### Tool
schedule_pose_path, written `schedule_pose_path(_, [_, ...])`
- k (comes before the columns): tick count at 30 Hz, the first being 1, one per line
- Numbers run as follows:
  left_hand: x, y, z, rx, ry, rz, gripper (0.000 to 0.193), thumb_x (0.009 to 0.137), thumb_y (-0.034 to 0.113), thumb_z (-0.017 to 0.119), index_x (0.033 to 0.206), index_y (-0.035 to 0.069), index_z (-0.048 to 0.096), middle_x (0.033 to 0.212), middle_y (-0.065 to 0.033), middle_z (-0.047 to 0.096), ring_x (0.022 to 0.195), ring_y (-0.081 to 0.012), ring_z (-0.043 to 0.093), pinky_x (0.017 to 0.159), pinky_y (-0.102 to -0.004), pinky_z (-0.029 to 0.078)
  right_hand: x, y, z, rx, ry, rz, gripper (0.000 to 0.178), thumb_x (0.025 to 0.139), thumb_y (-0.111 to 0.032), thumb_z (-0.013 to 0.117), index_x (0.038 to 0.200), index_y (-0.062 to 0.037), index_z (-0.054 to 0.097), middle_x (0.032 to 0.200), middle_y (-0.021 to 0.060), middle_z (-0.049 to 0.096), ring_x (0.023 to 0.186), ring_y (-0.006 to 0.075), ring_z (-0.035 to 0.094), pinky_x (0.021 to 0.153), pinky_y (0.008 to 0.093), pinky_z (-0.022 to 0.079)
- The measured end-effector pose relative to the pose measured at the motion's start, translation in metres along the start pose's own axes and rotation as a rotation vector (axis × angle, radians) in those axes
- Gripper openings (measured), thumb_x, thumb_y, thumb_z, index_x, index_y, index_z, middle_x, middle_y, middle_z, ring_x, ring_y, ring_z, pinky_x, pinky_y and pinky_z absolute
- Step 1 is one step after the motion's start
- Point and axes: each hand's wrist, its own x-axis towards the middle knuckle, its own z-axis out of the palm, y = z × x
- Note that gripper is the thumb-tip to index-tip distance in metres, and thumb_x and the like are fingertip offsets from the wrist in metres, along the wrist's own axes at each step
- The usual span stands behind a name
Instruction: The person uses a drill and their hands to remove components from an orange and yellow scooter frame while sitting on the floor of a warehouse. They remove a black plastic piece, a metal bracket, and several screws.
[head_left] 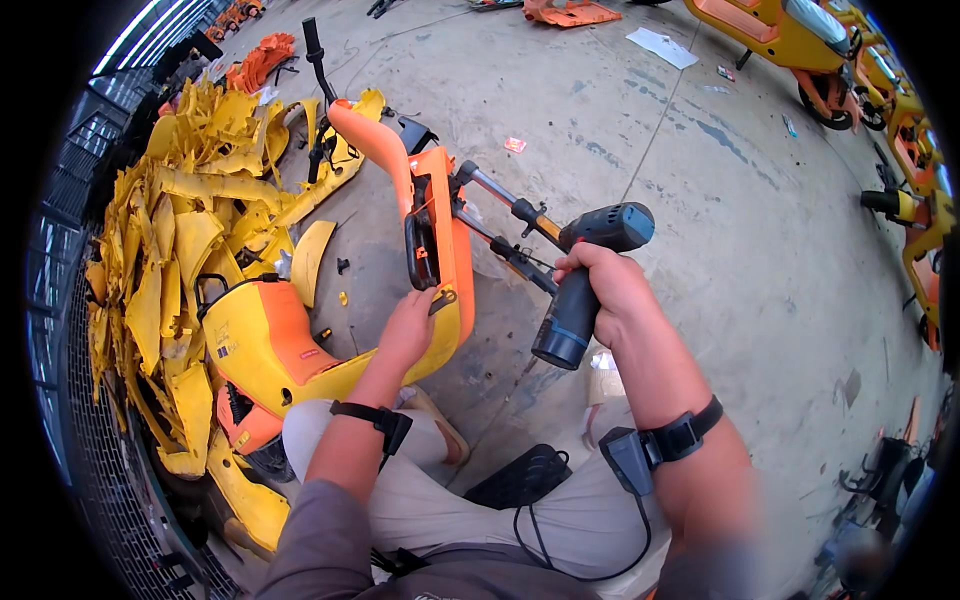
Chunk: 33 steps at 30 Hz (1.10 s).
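Note:
A stripped yellow-and-orange electric scooter [270, 335] lies tilted in front of me, its handlebar at the far end. My left hand [408, 325] is closed at the edge of its orange front panel [460, 250], beside an open cavity with dark parts inside. What its fingertips press on is partly hidden. My right hand [608, 285] wraps round the grip of a dark cordless driver [610, 228], battery end downward. The driver's head is beside the scooter's front fork [500, 195], where no wheel shows. The driver's tip is hard to make out.
A big heap of broken yellow panels [190, 230] rises on the left, with orange pieces [265, 60] behind it. Other yellow scooters [775, 45] stand along the right. A white sheet [662, 47] and small litter lie on the concrete floor [740, 250].

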Motion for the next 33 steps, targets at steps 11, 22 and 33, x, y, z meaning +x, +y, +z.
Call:
schedule_pose_path(11, [0.000,0.000,0.004,0.011,0.044,0.139,0.034,0.082,0.003,0.061,0.115,0.003,0.060,0.107,-0.0132,0.058,0.104,-0.0346,0.055,0.090,-0.0431,0.047,0.010,0.002,0.007,-0.002,0.003,0.046,0.019,0.076,-0.003,0.061,0.094,0.0025,0.057,0.078,0.0110,0.059,0.068,0.0211,0.060,0.062,0.0377,0.050])
schedule_pose_path(22, [0.012,0.003,0.028,0.161,-0.054,0.167,0.034,0.082,0.002,0.051,0.112,0.009,0.066,0.103,-0.0184,0.063,0.098,-0.0384,0.058,0.088,-0.0478,0.045,0.029,0.013,0.007,-0.090,0.023,-0.052,0.011,0.079,-0.012,0.063,0.078,-0.0015,0.060,0.071,0.0068,0.056,0.063,0.0171,0.052,0.057,0.0366,0.043])
schedule_pose_path(33, [-0.002,0.063,-0.005,-0.020,0.027,0.373,0.037,0.088,0.021,0.066,0.112,-0.007,0.059,0.096,-0.0263,0.064,0.091,-0.0414,0.062,0.083,-0.0455,0.049,0.046,0.029,-0.001,0.044,0.100,-0.169,0.012,0.087,-0.010,0.051,0.088,-0.0009,0.060,0.072,0.0090,0.059,0.062,0.0186,0.056,0.055,0.0356,0.043])
